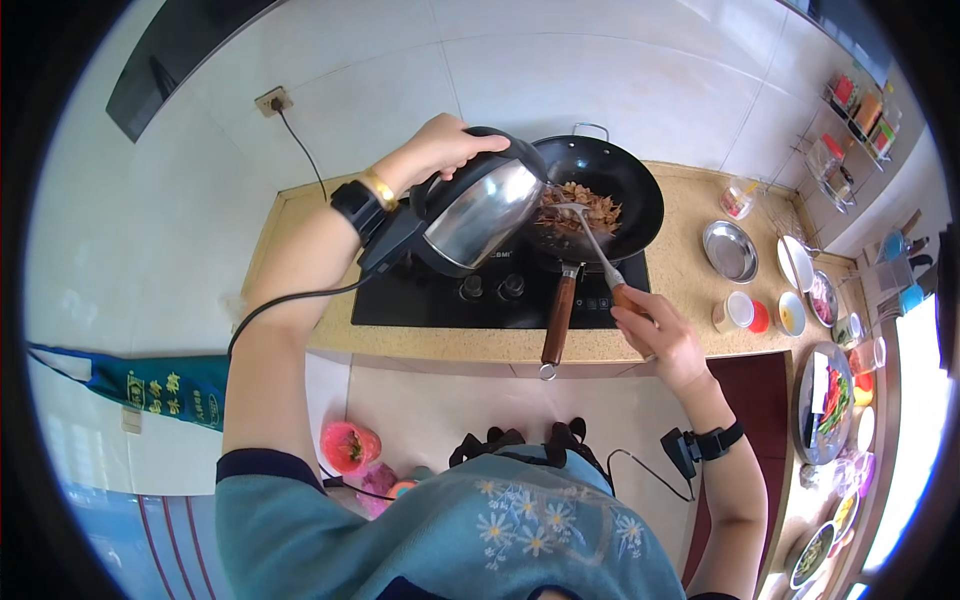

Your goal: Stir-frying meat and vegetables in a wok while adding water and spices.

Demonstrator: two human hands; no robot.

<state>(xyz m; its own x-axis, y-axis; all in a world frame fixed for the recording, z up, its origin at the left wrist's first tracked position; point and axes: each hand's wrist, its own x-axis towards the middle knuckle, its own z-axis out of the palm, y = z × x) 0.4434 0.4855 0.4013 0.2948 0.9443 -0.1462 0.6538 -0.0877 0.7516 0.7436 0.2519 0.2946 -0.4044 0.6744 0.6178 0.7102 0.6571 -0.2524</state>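
Note:
My left hand (441, 152) grips the black handle of a stainless steel electric kettle (487, 214), tilted with its spout over the left side of a black wok (637, 202). Whether water runs from the spout is hard to make out. In the wok lies a heap of brown sliced food (592, 206). My right hand (664, 337) holds the wooden handle of a metal spatula (596, 244), whose blade rests on the food. The wok sits on a black gas cooktop (427, 300), its wooden handle (559, 319) pointing towards me.
Right of the cooktop stand a metal bowl (730, 251), a white bowl (795, 264) and a lidded jar (733, 311). Farther right, a round board (806, 442) carries a cleaver and cut peppers (834, 401). A pink bin (350, 448) is on the floor. Wire racks (859, 127) hang on the wall.

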